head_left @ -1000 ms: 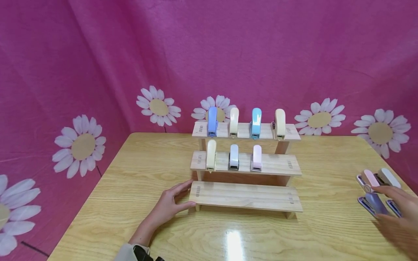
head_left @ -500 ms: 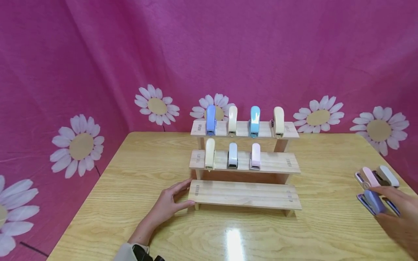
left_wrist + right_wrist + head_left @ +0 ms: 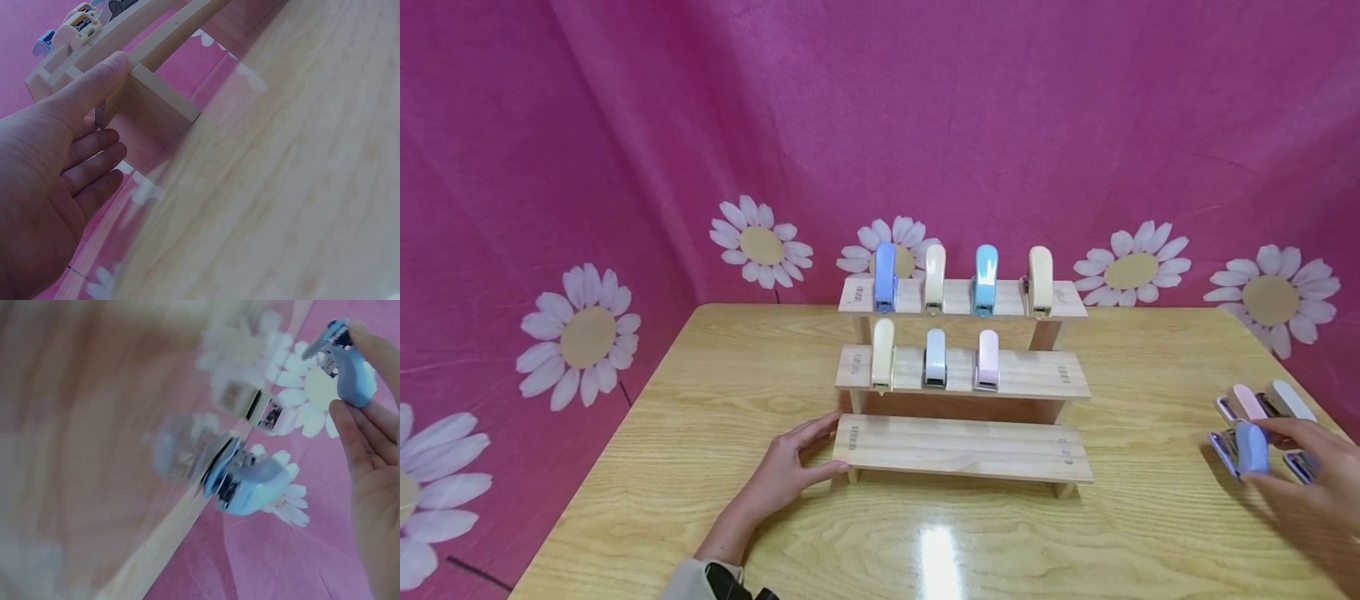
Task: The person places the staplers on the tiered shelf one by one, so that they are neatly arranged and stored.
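Observation:
My right hand (image 3: 1311, 471) pinches a periwinkle-blue stapler (image 3: 1252, 448) between thumb and fingers at the table's right side. In the right wrist view this stapler (image 3: 355, 378) is raised off the tabletop, its base swung apart from its handle. Another stapler (image 3: 1300, 465) is partly hidden behind the right hand. Just beyond are a pink stapler (image 3: 1246, 402) and a white one (image 3: 1291, 402). My left hand (image 3: 786, 467) holds the left end of the lowest shelf (image 3: 962, 450), thumb at the front corner and a finger at the back corner.
Above the lowest shelf rise a middle shelf (image 3: 1037, 372) bearing three staplers and a top shelf (image 3: 1067, 298) bearing several more, in blue, cream and turquoise. The stand sits on a wood-grain table (image 3: 760, 367). A pink flowered cloth (image 3: 880, 108) hangs behind and at both sides.
My right hand has taken up the blue stapler from the group, lifting it and turning it slightly towards the left. My left hand stays at the lowest shelf's end.

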A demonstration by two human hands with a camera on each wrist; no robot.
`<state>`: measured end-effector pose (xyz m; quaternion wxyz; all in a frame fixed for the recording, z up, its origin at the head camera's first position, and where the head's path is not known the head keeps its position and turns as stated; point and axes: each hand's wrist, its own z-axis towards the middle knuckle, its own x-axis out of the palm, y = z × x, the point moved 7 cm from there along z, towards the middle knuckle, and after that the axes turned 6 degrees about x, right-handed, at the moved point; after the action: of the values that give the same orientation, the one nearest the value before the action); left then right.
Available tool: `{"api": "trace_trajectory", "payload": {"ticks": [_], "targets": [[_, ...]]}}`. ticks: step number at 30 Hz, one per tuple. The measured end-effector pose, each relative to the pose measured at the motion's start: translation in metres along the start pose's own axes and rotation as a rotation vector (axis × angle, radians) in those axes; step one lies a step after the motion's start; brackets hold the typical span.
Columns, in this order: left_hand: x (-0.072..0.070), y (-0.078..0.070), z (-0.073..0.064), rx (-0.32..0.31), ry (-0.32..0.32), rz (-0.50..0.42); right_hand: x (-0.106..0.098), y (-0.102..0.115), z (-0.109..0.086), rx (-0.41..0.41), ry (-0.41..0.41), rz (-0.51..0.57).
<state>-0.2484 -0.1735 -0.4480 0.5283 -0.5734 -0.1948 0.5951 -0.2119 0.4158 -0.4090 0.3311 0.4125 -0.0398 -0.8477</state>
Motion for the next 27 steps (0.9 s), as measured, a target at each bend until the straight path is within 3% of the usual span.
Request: {"api": "trace_trajectory", "payload": {"ticks": [13, 18, 22, 27], "targets": [[0.001, 0.000, 0.000, 0.000, -0.002, 0.011, 0.003, 0.042, 0.032, 0.063, -0.017, 0.039], [0.000, 0.000, 0.000, -0.004, -0.003, 0.008, 0.007, 0.066, 0.054, 0.094, -0.035, -0.021], [0.001, 0.001, 0.000, -0.009, 0.005, 0.004, 0.014, 0.088, 0.073, 0.058, -0.046, -0.047], [0.001, 0.001, 0.000, 0.000, 0.009, 0.007, 0.024, 0.112, 0.094, -0.043, -0.060, 0.018]]}}
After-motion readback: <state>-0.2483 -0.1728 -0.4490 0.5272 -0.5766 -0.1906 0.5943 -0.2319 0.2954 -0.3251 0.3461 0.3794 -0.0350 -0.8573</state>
